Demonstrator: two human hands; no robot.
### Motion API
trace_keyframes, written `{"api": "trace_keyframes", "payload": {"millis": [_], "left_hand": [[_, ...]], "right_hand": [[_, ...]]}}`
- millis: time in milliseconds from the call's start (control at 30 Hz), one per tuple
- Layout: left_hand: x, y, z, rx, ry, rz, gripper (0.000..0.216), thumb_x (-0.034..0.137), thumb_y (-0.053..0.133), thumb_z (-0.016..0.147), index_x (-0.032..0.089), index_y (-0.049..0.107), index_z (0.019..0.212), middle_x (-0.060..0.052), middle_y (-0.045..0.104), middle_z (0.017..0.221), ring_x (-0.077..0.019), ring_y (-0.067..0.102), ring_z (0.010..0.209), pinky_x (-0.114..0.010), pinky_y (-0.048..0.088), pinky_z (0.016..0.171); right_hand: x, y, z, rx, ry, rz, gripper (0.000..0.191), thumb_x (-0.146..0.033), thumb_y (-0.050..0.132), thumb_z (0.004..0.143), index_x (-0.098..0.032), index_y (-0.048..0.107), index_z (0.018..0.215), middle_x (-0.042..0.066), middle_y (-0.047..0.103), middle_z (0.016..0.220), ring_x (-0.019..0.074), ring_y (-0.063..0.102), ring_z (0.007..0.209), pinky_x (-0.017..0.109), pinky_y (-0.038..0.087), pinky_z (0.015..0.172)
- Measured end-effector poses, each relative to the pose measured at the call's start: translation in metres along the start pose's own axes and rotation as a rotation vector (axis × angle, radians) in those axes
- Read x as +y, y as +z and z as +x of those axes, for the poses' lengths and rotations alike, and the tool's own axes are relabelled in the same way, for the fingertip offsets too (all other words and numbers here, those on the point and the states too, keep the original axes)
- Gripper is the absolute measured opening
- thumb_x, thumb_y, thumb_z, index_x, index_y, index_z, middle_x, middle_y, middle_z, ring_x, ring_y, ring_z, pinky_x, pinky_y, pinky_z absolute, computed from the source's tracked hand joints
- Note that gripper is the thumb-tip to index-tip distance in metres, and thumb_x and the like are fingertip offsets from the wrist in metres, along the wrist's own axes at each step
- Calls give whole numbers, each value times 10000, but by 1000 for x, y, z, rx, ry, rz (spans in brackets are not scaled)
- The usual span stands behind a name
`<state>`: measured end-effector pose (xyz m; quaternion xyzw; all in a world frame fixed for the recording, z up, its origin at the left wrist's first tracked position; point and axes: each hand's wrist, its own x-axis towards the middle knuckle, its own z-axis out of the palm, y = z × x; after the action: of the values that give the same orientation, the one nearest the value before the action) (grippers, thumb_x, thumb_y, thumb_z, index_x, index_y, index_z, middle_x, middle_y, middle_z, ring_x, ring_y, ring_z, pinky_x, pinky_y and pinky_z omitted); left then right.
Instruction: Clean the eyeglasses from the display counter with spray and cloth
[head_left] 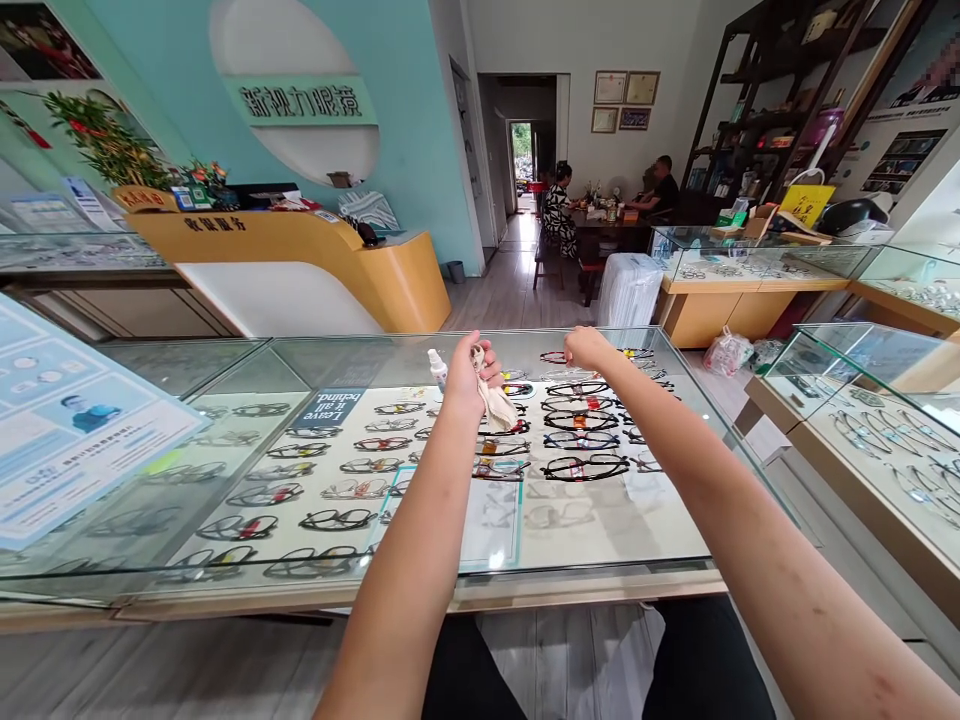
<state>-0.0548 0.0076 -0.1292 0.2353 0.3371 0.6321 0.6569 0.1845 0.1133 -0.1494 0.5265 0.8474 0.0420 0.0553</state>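
Note:
My left hand (pixel 474 378), palm turned up, has its fingers curled around a cream cleaning cloth (pixel 497 405) that hangs down over the glass display case (pixel 480 590). Just left of it a small white spray bottle (pixel 438 370) stands upright. Over the far part of the counter, my right hand (pixel 589 347) is closed, its fingers at a red-rimmed pair of eyeglasses (pixel 553 357); the fingertips are partly hidden. Nearer to me, several dark-framed eyeglasses (pixel 585 467) lie in columns. Others, such as black eyeglasses (pixel 337 520), lie to the left.
A blue-and-white printed sign (pixel 82 430) juts in at left. To the right is another glass case (pixel 885 440) with eyeglasses. Behind stand a yellow reception desk (pixel 397 285) and a plastic-wrapped suitcase (pixel 628 290). Two people sit at a table (pixel 607 232) at the back.

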Motion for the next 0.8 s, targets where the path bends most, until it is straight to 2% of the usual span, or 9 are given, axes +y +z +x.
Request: {"api": "trace_keyframes", "payload": {"millis": [300,533,667,800], "left_hand": [[-2,3,-2,7,-6,5,366,438,836,869,187,573,828,106,461,571,-26,315,380,-168,196,356],[-3,2,-1,0,-1,40,394,468,838,857,189,560,837,108,467,592,-23,314,386,-171,208,360],[-4,3,-1,-2,-5,78,438,491,875,816,195,552,835,110,467,601,-24,312,389,-175,208,364],[-6,3,-1,-6,13,123,400,457,858,797,197,557,842,104,473,599,-27,310,396,-176,201,376]], "right_hand": [[2,5,-1,-24,-19,-29,182,-191,751,941,-116,855,1069,256,842,1228,364,703,1292,389,516,1031],[-7,0,-6,-19,8,-3,233,-81,672,961,-118,872,1074,248,849,1171,337,705,1282,371,489,1020],[-7,-16,-19,24,24,44,193,-133,671,993,-137,864,987,227,850,1104,333,717,1209,359,466,971],[-9,-42,-59,134,55,126,246,-273,612,1064,-160,821,1001,192,831,1140,292,722,1043,342,423,796]]}}
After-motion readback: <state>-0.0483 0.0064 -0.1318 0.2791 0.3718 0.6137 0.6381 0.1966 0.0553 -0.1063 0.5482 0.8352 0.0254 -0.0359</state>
